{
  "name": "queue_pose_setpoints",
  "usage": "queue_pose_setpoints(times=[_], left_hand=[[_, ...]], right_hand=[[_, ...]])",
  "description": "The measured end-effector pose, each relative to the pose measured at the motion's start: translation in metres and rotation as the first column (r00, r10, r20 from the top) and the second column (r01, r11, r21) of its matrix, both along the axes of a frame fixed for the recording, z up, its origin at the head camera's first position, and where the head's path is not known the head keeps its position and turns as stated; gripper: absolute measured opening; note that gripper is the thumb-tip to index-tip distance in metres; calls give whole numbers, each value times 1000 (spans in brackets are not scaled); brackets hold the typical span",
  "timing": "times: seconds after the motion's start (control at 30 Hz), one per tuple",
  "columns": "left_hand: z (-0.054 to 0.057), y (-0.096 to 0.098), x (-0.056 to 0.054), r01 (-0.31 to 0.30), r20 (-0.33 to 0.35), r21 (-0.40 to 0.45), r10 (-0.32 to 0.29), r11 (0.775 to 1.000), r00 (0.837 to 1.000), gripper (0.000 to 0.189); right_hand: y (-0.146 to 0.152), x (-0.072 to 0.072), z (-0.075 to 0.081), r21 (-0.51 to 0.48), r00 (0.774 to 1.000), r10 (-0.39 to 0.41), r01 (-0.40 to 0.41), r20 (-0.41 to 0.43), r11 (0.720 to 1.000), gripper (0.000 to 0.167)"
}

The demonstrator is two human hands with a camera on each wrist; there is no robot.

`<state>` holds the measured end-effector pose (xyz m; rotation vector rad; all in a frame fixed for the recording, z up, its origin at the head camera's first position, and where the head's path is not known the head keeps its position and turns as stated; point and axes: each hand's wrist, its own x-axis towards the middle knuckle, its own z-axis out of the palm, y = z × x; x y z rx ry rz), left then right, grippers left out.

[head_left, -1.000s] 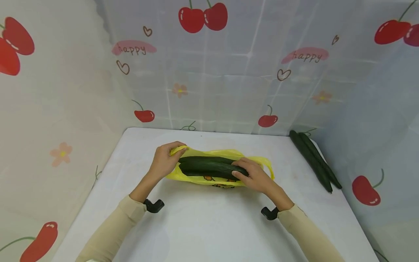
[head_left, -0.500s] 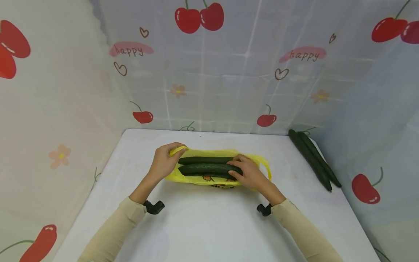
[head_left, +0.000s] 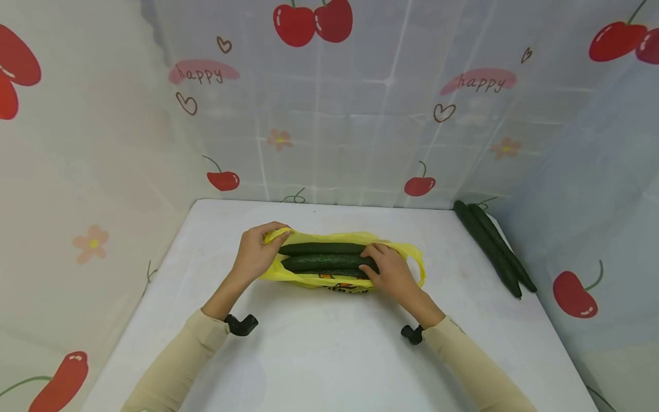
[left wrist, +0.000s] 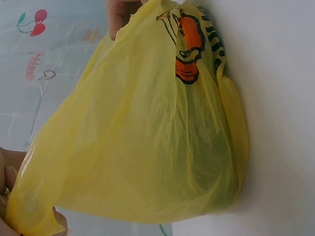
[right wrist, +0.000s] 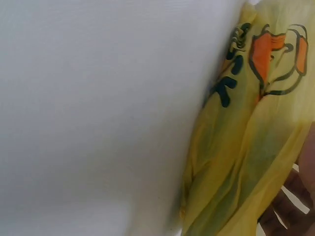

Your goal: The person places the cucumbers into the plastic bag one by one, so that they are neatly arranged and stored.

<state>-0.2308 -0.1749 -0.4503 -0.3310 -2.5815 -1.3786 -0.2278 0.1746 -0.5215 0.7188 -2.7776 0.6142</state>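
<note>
A yellow plastic bag (head_left: 280, 273) lies on the table with its mouth facing up. Two dark green cucumbers lie side by side in its mouth, a far cucumber (head_left: 321, 248) and a near cucumber (head_left: 324, 262). My left hand (head_left: 254, 252) pinches the bag's left edge and holds it up. At the other end, my right hand (head_left: 396, 276) grips the near cucumber by its right end. The left wrist view shows the bag's side (left wrist: 133, 137) stretched upright, green showing through low down. In the right wrist view, my right fingers (right wrist: 288, 209) are partly behind the bag.
Two more cucumbers (head_left: 486, 249) lie together along the right edge of the white table (head_left: 319, 355). Printed curtains (head_left: 329, 126) hang behind the table and on both sides. A loop handle (head_left: 419, 266) of the bag stands out right of the right hand.
My right hand has moved a little left with the near cucumber, which now sits lower in the bag. The left hand keeps its hold on the bag's edge.
</note>
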Motion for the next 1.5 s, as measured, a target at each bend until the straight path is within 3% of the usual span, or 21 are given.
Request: queue_pose_setpoints(times=[0.23,0.37,0.57,0.73,0.93,1.17,1.37,1.5], left_hand=[[2,-3,1,-19,-24,-35,18,999,1000,19],[3,-3,2,-19,-20,-35,19,999,1000,20],[3,-4,4,-18,-3,-21,18,1000,1000,21],[3,-5,6,-18,3,-12,18,1000,1000,21],[3,-6,6,-17,-12,-7,17,1000,1000,20],[3,-6,6,-13,-19,-14,13,1000,1000,19],[2,-7,5,-11,-13,-20,11,1000,1000,17],[2,-7,5,-1,-15,-23,0,1000,1000,17]], right_hand=[[7,4,8,-4,999,8,-8,43,1000,42],[12,9,12,-30,999,24,-23,23,999,43],[22,21,23,-84,995,49,-56,-82,995,40],[42,29,36,-139,983,3,-29,-184,990,36],[83,32,48,-190,962,-144,101,-231,977,34],[144,25,39,-265,909,-319,250,-267,931,29],[198,20,19,-302,869,-477,424,-128,854,27],[232,19,6,-229,828,-560,547,9,805,38]])
